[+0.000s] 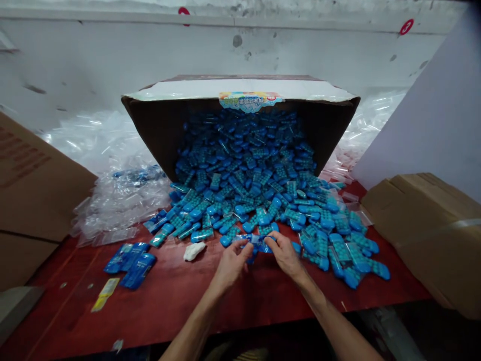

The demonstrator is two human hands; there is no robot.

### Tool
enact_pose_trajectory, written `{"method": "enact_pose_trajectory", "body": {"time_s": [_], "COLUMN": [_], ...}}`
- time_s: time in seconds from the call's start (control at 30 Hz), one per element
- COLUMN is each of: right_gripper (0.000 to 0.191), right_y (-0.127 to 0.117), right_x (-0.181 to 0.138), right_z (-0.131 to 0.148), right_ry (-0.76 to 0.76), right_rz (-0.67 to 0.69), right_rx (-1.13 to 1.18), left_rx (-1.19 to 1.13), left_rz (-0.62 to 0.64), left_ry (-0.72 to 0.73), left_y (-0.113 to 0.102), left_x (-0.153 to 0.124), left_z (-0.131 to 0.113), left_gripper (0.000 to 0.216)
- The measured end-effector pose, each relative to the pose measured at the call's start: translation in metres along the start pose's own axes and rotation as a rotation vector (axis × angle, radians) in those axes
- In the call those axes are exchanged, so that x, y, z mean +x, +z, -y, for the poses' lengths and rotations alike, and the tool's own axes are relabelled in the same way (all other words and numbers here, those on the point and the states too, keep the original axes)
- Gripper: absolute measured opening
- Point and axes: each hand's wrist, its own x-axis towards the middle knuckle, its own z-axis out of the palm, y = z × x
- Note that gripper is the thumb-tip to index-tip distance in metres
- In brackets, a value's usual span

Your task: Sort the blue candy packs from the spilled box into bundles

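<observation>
My left hand and my right hand meet at the near edge of a big heap of small blue items. Between them they pinch a blue item in a clear bag, each hand closed on one end. The heap spills out of a tipped cardboard box onto the red table. A few bagged blue items lie apart to the left.
A pile of clear plastic bags lies left of the box, more at the right. Cardboard boxes stand at the left and right. A small white scrap and a yellow label lie on the table.
</observation>
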Motion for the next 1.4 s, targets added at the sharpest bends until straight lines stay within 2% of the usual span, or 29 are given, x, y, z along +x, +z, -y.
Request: {"method": "enact_pose_trajectory", "body": {"time_s": [0.07, 0.2, 0.27, 0.33, 0.4, 0.47, 0.53, 0.6, 0.73, 0.9, 0.97, 1.03, 1.1, 1.13, 1.23, 1.4], "right_gripper": [0.025, 0.031, 0.030, 0.023, 0.021, 0.036, 0.046, 0.048, 0.038, 0.032, 0.026, 0.033, 0.044, 0.047, 0.045, 0.046], "right_y": [0.010, 0.018, 0.007, -0.016, -0.043, -0.065, -0.075, -0.073, -0.053, -0.044, -0.043, -0.038, -0.027, -0.019, 0.002, 0.021], "right_x": [-0.003, -0.010, -0.015, -0.021, -0.029, -0.038, -0.044, -0.045, -0.031, -0.016, -0.016, -0.018, -0.019, -0.020, -0.017, -0.015], "right_z": [0.004, 0.008, 0.009, 0.007, 0.000, -0.011, -0.022, -0.030, -0.030, -0.018, -0.009, 0.001, 0.010, 0.014, 0.021, 0.024], "right_ry": [-0.009, -0.005, -0.015, -0.044, -0.107, -0.103, -0.079, -0.084, -0.116, -0.110, -0.095, -0.059, 0.010, 0.047, 0.102, 0.082], "right_rz": [0.015, 0.036, 0.062, 0.085, 0.084, 0.168, 0.204, 0.204, 0.264, 0.229, 0.206, 0.134, 0.097, 0.122, 0.200, 0.080], "right_rx": [0.021, 0.013, 0.004, -0.059, -0.365, -0.654, -0.837, -0.923, -0.955, -0.967, -0.922, -0.737, -0.387, -0.197, 0.190, 0.325], "left_rx": [-0.174, -0.332, -0.382, -0.474, -0.560, -0.605, -0.624, -0.637, -0.633, -0.611, -0.575, -0.514, -0.459, -0.442, -0.443, -0.575], "left_rz": [0.141, 0.104, 0.091, 0.110, 0.169, 0.241, 0.281, 0.266, 0.206, 0.270, 0.253, 0.197, 0.170, 0.167, 0.159, 0.094], "left_ry": [-0.126, -0.177, -0.213, -0.276, -0.352, -0.404, -0.435, -0.459, -0.476, -0.339, -0.317, -0.299, -0.249, -0.221, -0.165, -0.184], "left_y": [0.004, 0.013, 0.013, 0.010, 0.004, -0.002, -0.005, -0.006, -0.007, -0.012, -0.013, -0.011, -0.007, -0.005, -0.002, -0.003], "left_x": [0.000, 0.003, 0.002, 0.001, -0.001, -0.003, -0.004, -0.004, -0.005, -0.006, -0.007, -0.008, -0.008, -0.007, -0.006, -0.006], "left_z": [0.002, 0.013, 0.017, 0.019, 0.020, 0.021, 0.021, 0.022, 0.025, 0.032, 0.034, 0.036, 0.036, 0.036, 0.034, 0.027], "left_gripper": [0.041, 0.031, 0.030, 0.029, 0.027, 0.024, 0.022, 0.021, 0.024, 0.024, 0.021, 0.020, 0.020, 0.020, 0.021, 0.022]}}
